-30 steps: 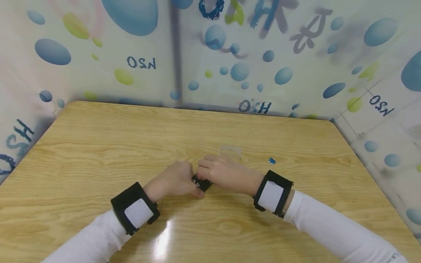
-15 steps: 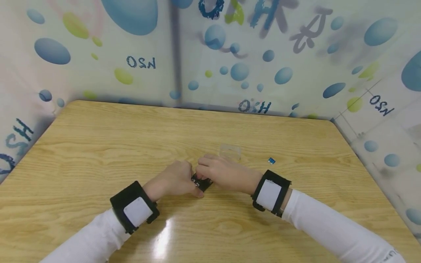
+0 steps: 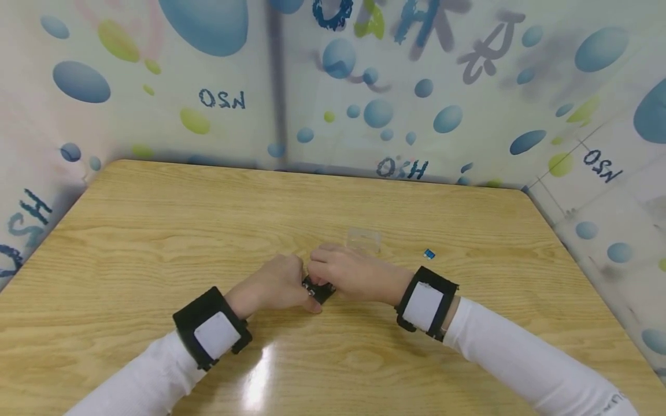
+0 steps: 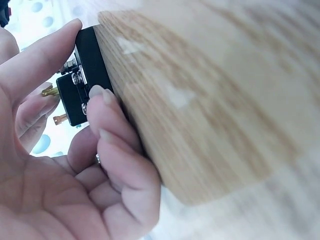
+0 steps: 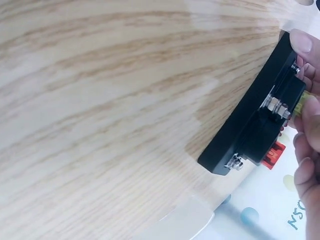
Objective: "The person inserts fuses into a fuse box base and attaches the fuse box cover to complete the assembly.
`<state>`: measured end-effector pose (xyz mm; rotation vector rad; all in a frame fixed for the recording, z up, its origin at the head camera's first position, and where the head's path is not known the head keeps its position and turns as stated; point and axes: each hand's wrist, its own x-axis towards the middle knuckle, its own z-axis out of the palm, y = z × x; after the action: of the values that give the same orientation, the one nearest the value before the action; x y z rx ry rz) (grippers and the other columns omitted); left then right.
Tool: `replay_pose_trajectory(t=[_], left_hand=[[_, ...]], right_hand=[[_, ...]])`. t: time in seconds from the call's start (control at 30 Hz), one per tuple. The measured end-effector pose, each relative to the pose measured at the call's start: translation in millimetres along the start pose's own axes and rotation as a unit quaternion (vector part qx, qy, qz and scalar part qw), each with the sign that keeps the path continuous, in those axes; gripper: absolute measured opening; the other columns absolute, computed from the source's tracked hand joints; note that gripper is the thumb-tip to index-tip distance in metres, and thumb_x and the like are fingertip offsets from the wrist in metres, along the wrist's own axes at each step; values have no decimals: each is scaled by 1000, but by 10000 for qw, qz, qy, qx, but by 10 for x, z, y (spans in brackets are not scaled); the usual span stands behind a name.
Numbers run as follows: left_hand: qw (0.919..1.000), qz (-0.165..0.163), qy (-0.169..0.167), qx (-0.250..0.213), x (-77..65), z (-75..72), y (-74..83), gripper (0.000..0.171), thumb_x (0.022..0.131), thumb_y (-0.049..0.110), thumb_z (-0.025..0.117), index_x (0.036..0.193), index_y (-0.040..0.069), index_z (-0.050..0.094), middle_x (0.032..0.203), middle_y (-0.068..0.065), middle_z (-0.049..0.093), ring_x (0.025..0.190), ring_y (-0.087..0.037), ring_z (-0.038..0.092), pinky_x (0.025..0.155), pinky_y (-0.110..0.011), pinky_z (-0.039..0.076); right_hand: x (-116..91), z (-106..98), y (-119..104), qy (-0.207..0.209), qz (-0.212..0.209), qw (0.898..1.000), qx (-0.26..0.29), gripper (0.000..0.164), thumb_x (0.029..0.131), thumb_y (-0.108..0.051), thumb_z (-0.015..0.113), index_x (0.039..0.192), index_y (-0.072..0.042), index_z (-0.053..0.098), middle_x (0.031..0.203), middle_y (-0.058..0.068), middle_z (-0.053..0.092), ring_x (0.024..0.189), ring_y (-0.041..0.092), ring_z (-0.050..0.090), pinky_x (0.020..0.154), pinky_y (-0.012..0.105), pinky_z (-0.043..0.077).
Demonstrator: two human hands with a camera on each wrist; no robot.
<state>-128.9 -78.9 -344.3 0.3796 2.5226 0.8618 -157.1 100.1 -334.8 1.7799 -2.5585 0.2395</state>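
Note:
Both hands work at a black fuse block (image 3: 319, 291) on the wooden table. My left hand (image 3: 277, 283) holds the block by its sides, thumb and fingers along its base (image 4: 95, 57) in the left wrist view. My right hand (image 3: 354, 275) reaches over the top and pinches a yellow blade fuse (image 5: 299, 106) seated in the block, as the right wrist view shows. A red blade fuse (image 5: 274, 155) stands near the block's other end. From the left wrist, an orange-brown fuse (image 4: 60, 119) shows beside the yellow one. Metal terminal screws (image 5: 276, 106) line the block's edge.
Behind the right hand stands a clear plastic cover (image 3: 364, 238). Farther right lies a small blue fuse-like piece (image 3: 429, 253). The table (image 3: 208, 214) ends at a printed curtain (image 3: 229, 133) at the back and sides.
The right hand and wrist have shifted very slightly left. Both hands keep their hold on the block and the fuse.

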Motion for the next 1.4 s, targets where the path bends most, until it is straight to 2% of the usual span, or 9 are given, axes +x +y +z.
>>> replay_pose_trajectory(t=[0.3,0.43,0.53,0.67,1.07,1.2,1.27,1.4], left_hand=[[10000,-79,-35,18,1,-2,8,46,66,32,89,53,16,48,47,9,36,45,-7,32,43,-20,23],[9999,-79,-73,4,5,-6,1,45,67,32,89,54,17,49,49,8,36,46,-7,33,44,-20,24],[9999,-17,-91,-53,4,-11,1,45,67,31,89,53,17,49,48,9,37,46,-7,34,44,-20,25],[9998,75,-103,-118,1,-14,-3,45,68,30,88,51,18,48,46,9,36,45,-7,33,44,-20,25],[9999,-19,-46,-94,-7,-7,-3,51,68,30,88,48,18,43,43,10,33,43,-6,30,42,-20,23],[10000,-28,-8,-55,-7,0,-7,51,67,31,88,49,18,43,43,10,33,43,-6,30,42,-20,23],[10000,-40,1,-61,-6,2,-9,51,67,31,88,49,18,43,43,10,32,43,-6,30,42,-20,23],[10000,-24,4,-44,-8,5,-8,52,67,31,88,48,18,41,43,11,31,43,-6,29,42,-20,22]], right_hand=[[-13,9,-19,-54,-28,9997,-238,21,85,1,70,90,-14,56,89,-4,52,92,11,54,85,25,50],[-7,19,-45,-224,-33,9968,-764,22,84,-1,71,97,-14,59,93,-5,53,97,11,55,92,26,49],[-13,41,-65,-279,-122,9896,-1404,19,88,-6,68,104,-13,59,96,-4,55,99,12,55,96,27,48],[-36,76,-82,-110,-379,9777,-2061,11,95,-10,61,105,-13,58,97,-3,56,96,11,53,94,26,47],[-100,137,-90,256,-727,9614,-2640,5,97,-10,56,102,-13,57,97,-3,55,93,11,52,92,25,48],[-111,161,-79,383,-733,9631,-2563,5,98,-9,55,101,-12,57,97,-3,54,93,12,52,92,25,48],[-119,179,-73,469,-796,9585,-2699,3,99,-10,54,100,-12,56,96,-2,54,91,12,52,90,24,48],[-141,213,-67,672,-1008,9397,-3197,4,101,-13,52,99,-11,54,93,-2,53,87,13,51,84,24,48]])
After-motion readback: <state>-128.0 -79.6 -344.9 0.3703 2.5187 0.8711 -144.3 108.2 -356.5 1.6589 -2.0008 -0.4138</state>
